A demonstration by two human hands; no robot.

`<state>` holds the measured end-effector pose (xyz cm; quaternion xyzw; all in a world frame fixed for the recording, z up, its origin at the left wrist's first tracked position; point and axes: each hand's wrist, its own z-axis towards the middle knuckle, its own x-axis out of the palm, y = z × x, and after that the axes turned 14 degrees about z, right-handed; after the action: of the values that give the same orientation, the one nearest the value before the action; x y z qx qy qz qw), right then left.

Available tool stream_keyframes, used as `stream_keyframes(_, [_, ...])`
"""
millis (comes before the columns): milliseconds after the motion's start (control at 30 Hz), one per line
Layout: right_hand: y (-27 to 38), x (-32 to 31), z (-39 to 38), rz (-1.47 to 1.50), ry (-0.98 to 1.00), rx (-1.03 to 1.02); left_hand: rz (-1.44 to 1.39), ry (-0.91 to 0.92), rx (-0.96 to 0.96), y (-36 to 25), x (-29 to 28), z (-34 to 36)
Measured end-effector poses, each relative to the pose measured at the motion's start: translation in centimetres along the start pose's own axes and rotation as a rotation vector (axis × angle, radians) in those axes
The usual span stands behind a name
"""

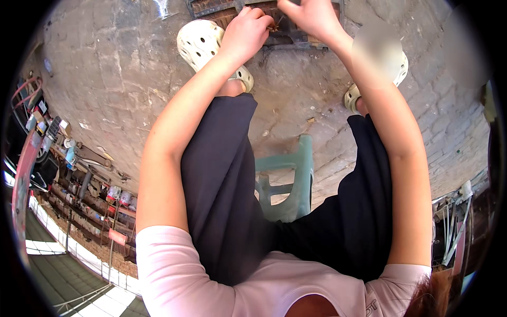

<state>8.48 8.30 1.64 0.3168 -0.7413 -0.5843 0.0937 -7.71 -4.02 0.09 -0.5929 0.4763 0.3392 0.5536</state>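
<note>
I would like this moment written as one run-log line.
Left hand: at dark frame, grip unclear | Right hand: at frame, partly cut off, grip unclear | Green stool: between dark trouser legs

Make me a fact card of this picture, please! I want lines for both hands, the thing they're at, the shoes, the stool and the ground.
Left hand: fingers bent, over the frame; any grip is too small to tell
Right hand: above the frame, partly cut off by the top edge; grip unclear
Thing at the hands: dark, slatted frame, partly out of view
Shoes: cream clogs with round holes, one on each foot
Stool: green plastic stool, showing between the legs
Ground: worn, grey-brown paving
</note>
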Motion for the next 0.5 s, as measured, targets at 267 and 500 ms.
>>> stream_keyframes(267, [-1.5,-1.2,-3.4,0.126,0.016,0.133,-0.031,0.006,0.042,0.8,0.2,-0.3])
stream_keyframes(500, [-0.1,-0.1,-4.8,-0.220,0.106,-0.318,0.020,0.027,0.053,0.8,0.1,-0.1])
